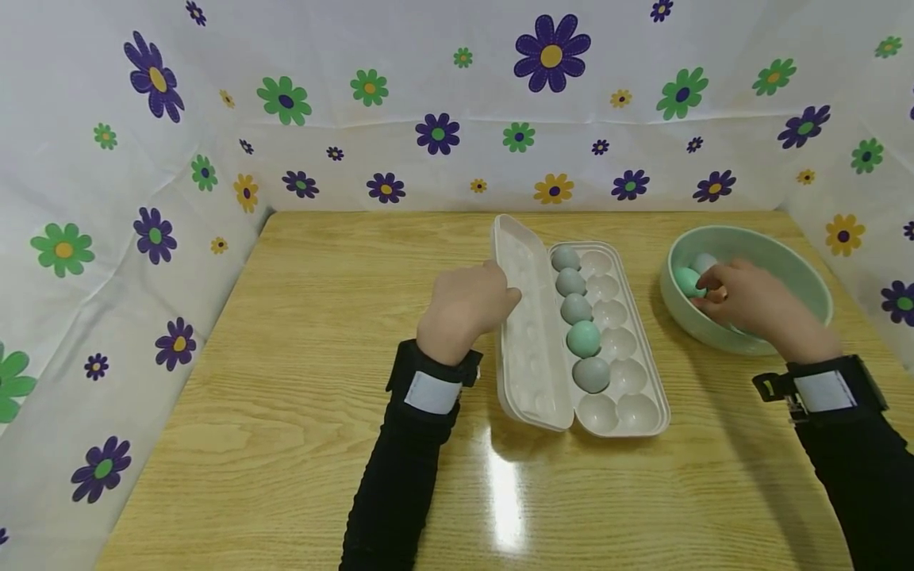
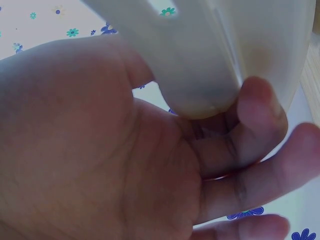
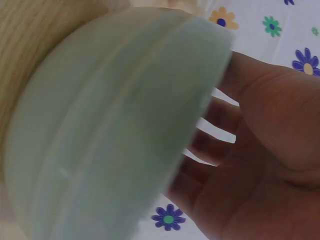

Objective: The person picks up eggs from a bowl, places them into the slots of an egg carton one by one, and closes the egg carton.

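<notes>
In the head view, I see a white egg box [image 1: 638, 414] right of the table's middle, its far end near the back edge. It is shiny and has two rows of round cups. The left row holds four gray-blue eggs [image 1: 592, 374] and one green egg [image 1: 584, 339]. The box's long way runs from the back edge toward the front edge, its near end slanting a bit right. Its lid [image 1: 531, 349] stands open to the left, and my left hand [image 1: 467, 305] grips the lid's outer side. By the table's back right corner, my right hand [image 1: 760, 305] reaches into a pale green bowl [image 1: 793, 270] with eggs inside. I can't tell if it holds one.

In the left wrist view, my fingers curl round the lid's edge.

In the right wrist view, the bowl's side hides my fingertips.
</notes>
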The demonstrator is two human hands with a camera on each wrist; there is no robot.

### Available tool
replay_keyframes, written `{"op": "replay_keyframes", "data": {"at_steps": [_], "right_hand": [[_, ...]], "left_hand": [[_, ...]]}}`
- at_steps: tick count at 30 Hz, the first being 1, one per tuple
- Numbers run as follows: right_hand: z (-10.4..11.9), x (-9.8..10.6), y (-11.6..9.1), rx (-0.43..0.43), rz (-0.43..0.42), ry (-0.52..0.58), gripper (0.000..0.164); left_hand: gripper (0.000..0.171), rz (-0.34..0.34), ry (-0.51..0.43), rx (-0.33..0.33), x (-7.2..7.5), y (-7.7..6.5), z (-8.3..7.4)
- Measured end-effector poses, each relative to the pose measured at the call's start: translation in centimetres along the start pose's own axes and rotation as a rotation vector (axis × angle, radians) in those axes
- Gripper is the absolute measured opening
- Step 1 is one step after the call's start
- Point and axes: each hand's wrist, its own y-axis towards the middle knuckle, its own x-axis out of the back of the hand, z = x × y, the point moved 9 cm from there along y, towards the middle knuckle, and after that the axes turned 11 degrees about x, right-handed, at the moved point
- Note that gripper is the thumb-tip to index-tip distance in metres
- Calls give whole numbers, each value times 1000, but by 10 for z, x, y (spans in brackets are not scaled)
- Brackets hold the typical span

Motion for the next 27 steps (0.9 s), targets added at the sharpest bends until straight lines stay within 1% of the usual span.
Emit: {"op": "replay_keyframes", "data": {"at_steps": [5, 12, 15, 21, 27], "right_hand": [[-10, -12, 5, 20, 27, 7, 24], [-16, -21, 6, -29, 55, 76, 30], [-16, -22, 6, -34, 57, 74, 31], [-13, -23, 7, -24, 31, 78, 29], [-9, -20, 7, -21, 8, 14, 26]], "left_hand": [[47, 4, -4, -1, 1, 0, -1], [50, 11, 6, 0, 0, 0, -2], [47, 7, 2, 0, 0, 1, -2], [46, 9, 1, 7, -1, 0, -1], [47, 7, 3, 5, 0, 0, -2]]}}
